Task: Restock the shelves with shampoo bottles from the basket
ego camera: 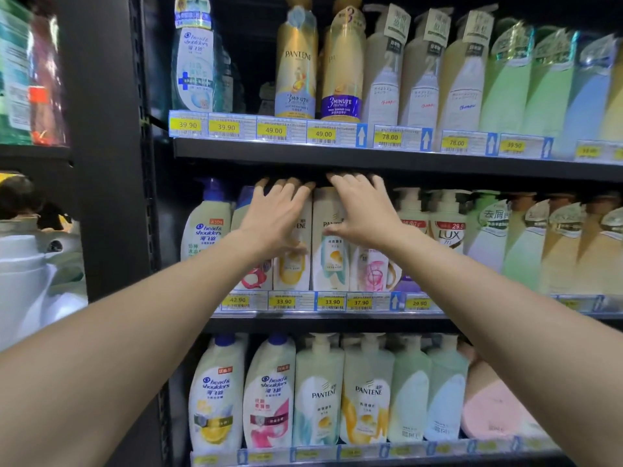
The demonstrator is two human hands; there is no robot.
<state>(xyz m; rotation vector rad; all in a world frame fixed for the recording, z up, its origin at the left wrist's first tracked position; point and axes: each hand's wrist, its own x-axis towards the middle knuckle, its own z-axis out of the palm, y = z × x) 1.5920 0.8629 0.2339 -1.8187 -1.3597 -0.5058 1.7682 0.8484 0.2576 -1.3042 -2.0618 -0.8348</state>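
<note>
Now I seem to be squaring up the row on the middle shelf (pixel 337 323) rather than placing. Just left of the teal Pantene bottle (pixel 332 261), my left hand (pixel 269 220) lies with fingers spread and straight over the yellow Pantene bottle (pixel 292 267). On the teal bottle's top rests my right hand (pixel 362 214), fingers apart, thumb against its front. The basket is out of view. Next, I judge, both bottles need an even push back, gently, so their neighbours stay standing.

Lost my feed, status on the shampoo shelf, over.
Left hand, right hand: fingers spread on Pantene bottles, middle shelf. Basket not in view. Upper shelf close above fingertips.
</note>
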